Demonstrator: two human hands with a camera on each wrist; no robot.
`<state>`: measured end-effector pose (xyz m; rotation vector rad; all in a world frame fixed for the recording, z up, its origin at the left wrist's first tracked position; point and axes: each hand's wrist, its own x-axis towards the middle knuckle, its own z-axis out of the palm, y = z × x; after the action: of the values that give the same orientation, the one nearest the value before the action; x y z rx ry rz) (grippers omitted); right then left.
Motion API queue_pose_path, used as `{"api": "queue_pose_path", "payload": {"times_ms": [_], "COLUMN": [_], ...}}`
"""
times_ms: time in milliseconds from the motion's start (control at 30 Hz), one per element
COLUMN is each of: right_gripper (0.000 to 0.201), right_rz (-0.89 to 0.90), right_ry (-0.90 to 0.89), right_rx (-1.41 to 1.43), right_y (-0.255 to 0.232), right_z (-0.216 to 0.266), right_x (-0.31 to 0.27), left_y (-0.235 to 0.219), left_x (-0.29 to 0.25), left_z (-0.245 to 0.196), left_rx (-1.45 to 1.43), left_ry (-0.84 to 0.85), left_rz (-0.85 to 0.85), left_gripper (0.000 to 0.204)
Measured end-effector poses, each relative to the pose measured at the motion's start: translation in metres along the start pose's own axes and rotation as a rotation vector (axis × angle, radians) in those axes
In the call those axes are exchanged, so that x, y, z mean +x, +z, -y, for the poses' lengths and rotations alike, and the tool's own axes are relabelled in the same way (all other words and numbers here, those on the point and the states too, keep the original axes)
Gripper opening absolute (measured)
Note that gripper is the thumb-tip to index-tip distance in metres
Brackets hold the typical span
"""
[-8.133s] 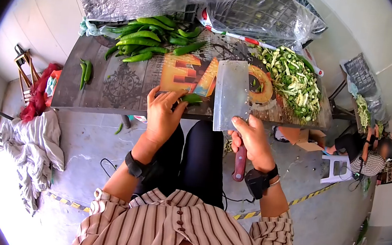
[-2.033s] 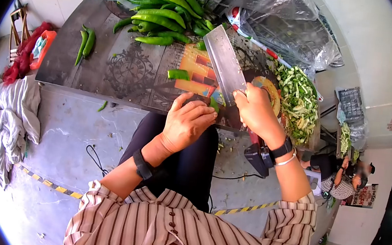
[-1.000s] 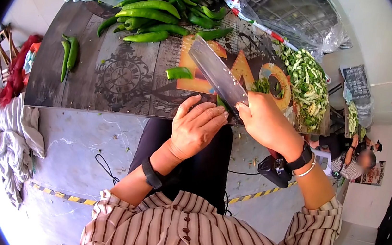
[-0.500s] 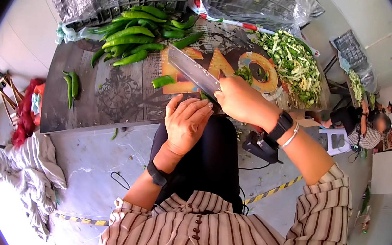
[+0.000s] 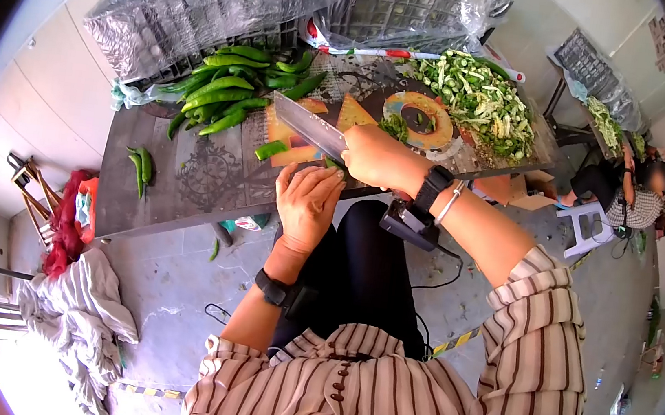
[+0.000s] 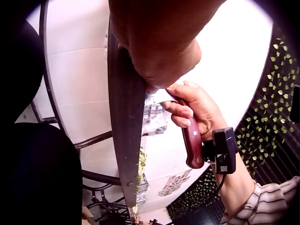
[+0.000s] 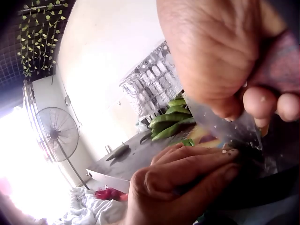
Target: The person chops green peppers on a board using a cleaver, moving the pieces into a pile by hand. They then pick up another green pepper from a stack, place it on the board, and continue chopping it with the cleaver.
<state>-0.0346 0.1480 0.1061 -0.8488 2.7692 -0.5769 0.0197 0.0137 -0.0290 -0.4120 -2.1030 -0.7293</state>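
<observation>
My right hand (image 5: 379, 157) grips a cleaver by its dark red handle (image 6: 193, 145). The cleaver's broad blade (image 5: 308, 129) slants to the far left, close over the front of the table, with pale specks stuck on it. Beside the blade, my left hand (image 5: 306, 204) holds a green pepper piece (image 5: 331, 162) under its bent fingertips; most of that piece is hidden. In the right wrist view the left fingers (image 7: 197, 164) lie right at the blade. A separate cut pepper piece (image 5: 271, 150) rests just beyond the left hand.
Whole green peppers (image 5: 223, 90) are heaped at the back left, with two more (image 5: 140, 168) at the left. Chopped pepper (image 5: 488, 102) covers the right end; a small heap of slices (image 5: 395, 127) lies nearer. Plastic-wrapped crates (image 5: 224, 11) line the table's back edge (image 5: 415, 55).
Eight seconds ago the cleaver stood apart from the left hand; now its blade slants beside those fingers. A cut pepper piece and a small heap of slices have appeared on the table.
</observation>
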Motion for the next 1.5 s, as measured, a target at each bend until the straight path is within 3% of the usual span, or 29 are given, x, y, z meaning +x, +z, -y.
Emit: {"api": "queue_pose_path", "payload": {"times_ms": [200,267,400,567,633,867,1200,1500], "right_gripper": [0.023,0.021,0.023,0.024,0.025,0.026,0.024,0.027], "right_rz": [0.133,-0.108,-0.003,-0.091,0.056,-0.254,-0.160,-0.063], "right_ry": [0.235,-0.065,-0.013,-0.086,0.200,0.216,0.311,0.291], "right_rx": [0.096,-0.074,0.079,-0.008,0.273,0.233,0.624,0.410], "right_y": [-0.002,0.018,0.026,0.022,0.001,-0.014,-0.012,-0.008], "right_z": [0.009,-0.003,-0.011,-0.014,-0.002,-0.044,-0.057,-0.027], "right_x": [0.003,0.020,0.042,0.038,0.025,0.007,-0.029,-0.040], "left_y": [0.000,-0.002,-0.003,-0.008,-0.010,-0.009,-0.001,0.003], "left_x": [0.000,-0.001,0.000,0.001,0.001,0.003,0.009,0.005], "left_z": [-0.002,-0.001,-0.002,-0.003,-0.001,-0.008,-0.015,-0.010], "left_rx": [-0.008,-0.027,-0.029,-0.020,-0.036,-0.020,-0.022,-0.021], "left_ry": [0.013,0.013,0.002,0.028,0.024,-0.018,-0.044,-0.009], "left_rz": [-0.011,0.016,0.012,0.042,0.038,0.054,0.076,0.050], "left_gripper": [0.013,0.012,0.012,0.017,0.018,0.021,0.020,0.017]}}
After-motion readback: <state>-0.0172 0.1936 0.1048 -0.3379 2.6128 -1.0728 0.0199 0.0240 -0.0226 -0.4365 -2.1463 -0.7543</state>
